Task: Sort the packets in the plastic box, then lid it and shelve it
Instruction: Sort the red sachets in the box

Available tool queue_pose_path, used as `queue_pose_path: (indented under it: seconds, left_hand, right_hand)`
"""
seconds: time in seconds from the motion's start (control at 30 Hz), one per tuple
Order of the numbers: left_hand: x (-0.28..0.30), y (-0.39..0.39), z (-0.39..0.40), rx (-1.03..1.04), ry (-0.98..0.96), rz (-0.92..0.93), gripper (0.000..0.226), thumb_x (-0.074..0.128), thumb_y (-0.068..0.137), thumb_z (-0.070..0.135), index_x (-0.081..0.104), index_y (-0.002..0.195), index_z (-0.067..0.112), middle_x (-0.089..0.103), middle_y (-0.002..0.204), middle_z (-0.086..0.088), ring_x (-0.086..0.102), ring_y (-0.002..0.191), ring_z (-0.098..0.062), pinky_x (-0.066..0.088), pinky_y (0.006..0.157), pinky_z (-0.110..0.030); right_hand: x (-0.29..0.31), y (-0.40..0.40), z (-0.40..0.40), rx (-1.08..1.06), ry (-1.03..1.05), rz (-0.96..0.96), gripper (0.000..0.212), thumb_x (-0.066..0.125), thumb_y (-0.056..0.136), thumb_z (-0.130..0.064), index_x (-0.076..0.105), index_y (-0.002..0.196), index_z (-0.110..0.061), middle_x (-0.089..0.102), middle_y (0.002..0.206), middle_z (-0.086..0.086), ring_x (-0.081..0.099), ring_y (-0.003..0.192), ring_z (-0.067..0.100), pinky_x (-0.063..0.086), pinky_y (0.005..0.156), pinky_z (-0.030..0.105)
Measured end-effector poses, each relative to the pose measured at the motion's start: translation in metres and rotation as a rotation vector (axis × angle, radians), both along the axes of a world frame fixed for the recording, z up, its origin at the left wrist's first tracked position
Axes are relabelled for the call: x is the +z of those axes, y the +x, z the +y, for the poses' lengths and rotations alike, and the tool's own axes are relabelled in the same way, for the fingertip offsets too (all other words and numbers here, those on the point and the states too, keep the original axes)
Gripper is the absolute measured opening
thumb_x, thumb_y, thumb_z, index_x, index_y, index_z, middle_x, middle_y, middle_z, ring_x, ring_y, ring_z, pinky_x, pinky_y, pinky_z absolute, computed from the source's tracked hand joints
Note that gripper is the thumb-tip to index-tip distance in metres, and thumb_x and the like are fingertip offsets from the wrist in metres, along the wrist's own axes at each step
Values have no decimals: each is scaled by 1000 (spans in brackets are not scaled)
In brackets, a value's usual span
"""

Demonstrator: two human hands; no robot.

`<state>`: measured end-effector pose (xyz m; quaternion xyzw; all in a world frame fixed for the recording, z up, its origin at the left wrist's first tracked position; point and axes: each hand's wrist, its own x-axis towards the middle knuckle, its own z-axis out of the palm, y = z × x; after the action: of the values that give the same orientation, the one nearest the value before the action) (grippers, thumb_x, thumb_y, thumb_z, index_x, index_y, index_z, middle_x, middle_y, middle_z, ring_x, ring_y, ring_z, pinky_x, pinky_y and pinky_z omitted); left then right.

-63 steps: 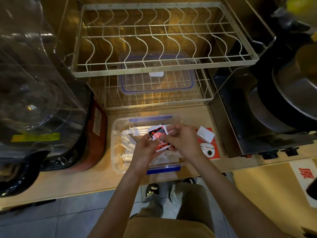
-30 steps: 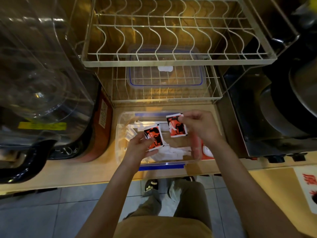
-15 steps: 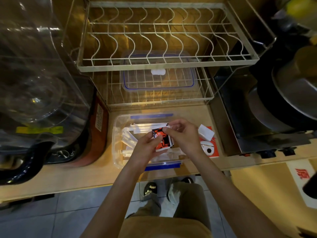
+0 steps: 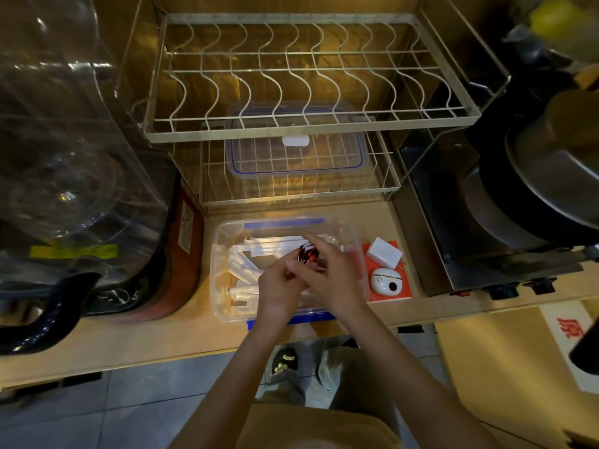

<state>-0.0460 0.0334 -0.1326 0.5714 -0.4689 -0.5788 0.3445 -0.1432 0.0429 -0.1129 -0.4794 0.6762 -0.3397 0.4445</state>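
A clear plastic box (image 4: 217,254) with blue clips stands open on the wooden counter, holding several white packets (image 4: 246,267). Both hands are over its middle. My left hand (image 4: 278,286) and my right hand (image 4: 327,273) together pinch a small stack of red-and-black packets (image 4: 308,254), held on edge just above the white ones. The box's clear lid (image 4: 295,157) with a blue seal lies on the lower wire shelf (image 4: 291,196) behind the box.
An upper wire dish rack (image 4: 308,124) overhangs the lid. A red card with a white block (image 4: 385,252) and a small white device (image 4: 387,280) lies right of the box. A large clear dispenser (image 4: 64,157) stands left, a metal appliance with pots (image 4: 518,205) right.
A second ago each hand held one red packet apart. The hands came together, and now both grip the packets as one stack turned on edge, lower in the box.
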Motion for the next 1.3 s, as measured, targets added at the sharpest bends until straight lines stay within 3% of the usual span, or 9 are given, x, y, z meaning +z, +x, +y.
queue_pose_path:
  seconds: [0.17,0.27,0.37,0.57,0.77,0.87,1.07,1.2,1.3]
  left_hand:
    - [1,1,0,-16,-15,49,26,64,76,-6,70,73,19,70,69,-1,67,76,-20,54,75,-36]
    - [-1,-1,-1,-29,-51,53,24,64,76,-6,71,79,17,70,71,-3,66,74,-14,52,71,-25]
    - [0,-3,0,-53,-62,2,25,66,76,-4,69,84,20,69,73,4,64,64,5,49,62,-7]
    - [8,2,-9,-264,94,228,28,55,84,-4,63,108,8,70,95,-3,69,87,-5,54,78,-14]
    - [-13,-11,-29,-551,-257,-384,25,58,86,10,66,108,16,64,107,8,59,98,-8,42,79,-9]
    - [-26,-32,-32,-869,-431,-622,33,61,85,16,61,117,16,60,127,-5,54,117,-21,39,96,-24]
    - [-40,-62,-29,-851,-214,-515,49,69,79,27,52,122,10,57,125,-14,54,115,-28,41,97,-31]
    - [-49,-62,-32,-850,-223,-647,37,64,81,15,55,117,7,61,120,-15,58,107,-27,47,97,-38]
    - [-48,-55,-36,-885,-324,-700,26,59,82,7,60,108,5,66,110,-15,62,100,-29,50,88,-34]
  right_hand:
    - [-1,-6,-1,-53,-72,35,34,69,80,-22,65,114,-24,68,111,5,65,99,15,54,90,36]
    - [-3,-7,-3,-77,-79,3,27,70,79,-19,68,106,-22,70,103,1,67,94,13,56,85,31]
    - [-4,-11,-4,-71,-62,-19,26,70,80,-17,66,105,-22,65,95,-8,63,86,0,50,77,10]
    - [0,-38,-7,-98,26,-207,26,69,81,-15,66,105,-25,66,109,5,65,95,14,57,69,21]
    - [11,-75,-8,-314,143,-328,47,71,79,-22,53,123,-22,64,97,-4,65,89,12,56,74,22]
    - [8,-84,-4,-408,241,-525,50,69,80,-18,50,126,-12,63,114,9,66,97,21,56,85,32]
    - [-2,-95,3,-362,303,-878,40,63,84,-15,56,118,5,64,109,22,71,68,16,56,57,24]
    - [-9,-99,2,-342,324,-875,53,69,73,-20,56,120,1,65,115,19,67,100,25,56,83,33]
    - [-10,-98,-1,-331,322,-853,46,65,80,-15,53,122,2,64,114,18,65,101,25,55,87,33]
